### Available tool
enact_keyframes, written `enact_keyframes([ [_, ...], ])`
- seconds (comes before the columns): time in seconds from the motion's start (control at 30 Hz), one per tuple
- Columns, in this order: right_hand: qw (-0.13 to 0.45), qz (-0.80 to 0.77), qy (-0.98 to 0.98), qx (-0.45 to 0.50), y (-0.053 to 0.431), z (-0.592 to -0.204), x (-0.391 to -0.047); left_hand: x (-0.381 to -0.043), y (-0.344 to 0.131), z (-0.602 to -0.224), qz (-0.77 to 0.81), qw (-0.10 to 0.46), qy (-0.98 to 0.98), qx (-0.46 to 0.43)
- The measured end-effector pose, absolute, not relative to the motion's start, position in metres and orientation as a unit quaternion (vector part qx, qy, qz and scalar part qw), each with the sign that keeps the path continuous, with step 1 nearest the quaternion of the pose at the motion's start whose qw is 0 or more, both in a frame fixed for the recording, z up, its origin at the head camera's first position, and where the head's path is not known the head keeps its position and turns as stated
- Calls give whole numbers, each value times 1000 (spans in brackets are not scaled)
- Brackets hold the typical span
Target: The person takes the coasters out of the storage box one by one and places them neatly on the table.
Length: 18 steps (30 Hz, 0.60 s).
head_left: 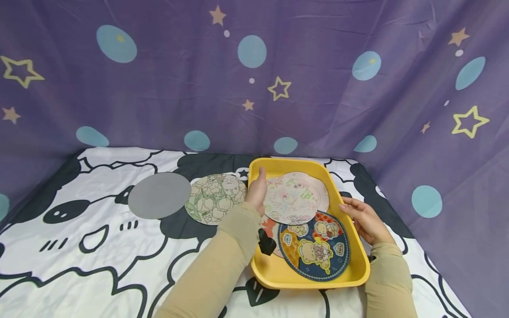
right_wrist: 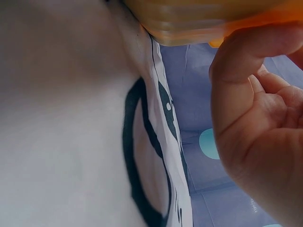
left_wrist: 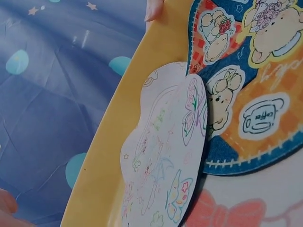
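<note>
A yellow tray (head_left: 274, 278) holds several thin printed mats. The blue bear mat (head_left: 336, 260) is partly covered by pale flowered mats (head_left: 294, 203), and a pink-bow mat (left_wrist: 227, 208) shows beneath. At the tray's left side, my left hand (head_left: 258, 192) is raised with a digit pointing up; it seems to hold nothing, though its far side is hidden. My right hand (head_left: 366, 218) grips the right rim, its fingers curled against the edge in the right wrist view. Left of the tray lie a green floral mat (head_left: 210, 201) and a plain grey oval mat (head_left: 159, 196).
A black-and-white cartoon cloth (head_left: 99, 274) covers the table. Behind and to the right hangs a purple curtain (head_left: 318, 110) with stars and blue spots. The green mat's right edge lies close beside the tray.
</note>
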State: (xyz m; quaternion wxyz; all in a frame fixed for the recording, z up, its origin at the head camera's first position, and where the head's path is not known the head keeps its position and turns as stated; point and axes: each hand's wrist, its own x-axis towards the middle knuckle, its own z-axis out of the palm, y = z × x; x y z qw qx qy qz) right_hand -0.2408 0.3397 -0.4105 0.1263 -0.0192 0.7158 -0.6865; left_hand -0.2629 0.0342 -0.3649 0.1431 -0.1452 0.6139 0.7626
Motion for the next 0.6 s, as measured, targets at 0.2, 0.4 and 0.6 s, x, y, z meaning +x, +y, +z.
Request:
enact_keyframes([
  [0.2, 128, -687, 715, -18, 339, -411, -241, -264, 34, -368, 765, 145, 610, -147],
  [0.4, 131, -689, 713, -21, 340, -411, -241, -264, 34, -372, 752, 151, 625, -144],
  [0.6, 131, -690, 711, -26, 341, -411, -241, -262, 35, -370, 748, 147, 630, -147],
])
